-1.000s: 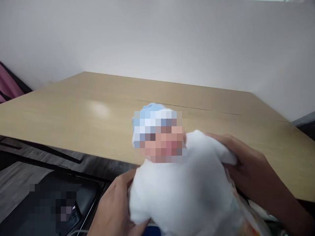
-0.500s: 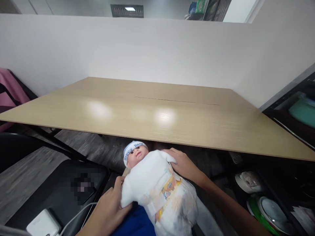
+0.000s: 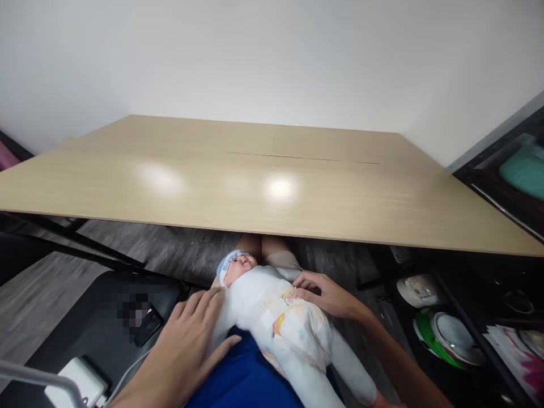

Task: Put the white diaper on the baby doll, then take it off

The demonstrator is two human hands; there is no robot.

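A baby doll (image 3: 272, 311) in a white suit, a printed diaper and a blue-and-white cap lies on its back across my lap, head toward the table. My left hand (image 3: 187, 340) rests flat against the doll's left side, fingers stretched out. My right hand (image 3: 325, 294) lies on the doll's chest and shoulder with its fingers spread over the cloth. Blue fabric (image 3: 242, 377) on my lap shows under the doll.
A wide light wooden table (image 3: 272, 187) stands in front, its near edge above my knees. A dark chair seat (image 3: 106, 328) at the left carries a phone (image 3: 147, 326) and a white charger (image 3: 76, 382) with a cable. Shelves with bowls (image 3: 446, 340) stand at the right.
The doll has come down from in front of the table edge onto my lap. Both hands went from gripping its sides to lying flatter on it.
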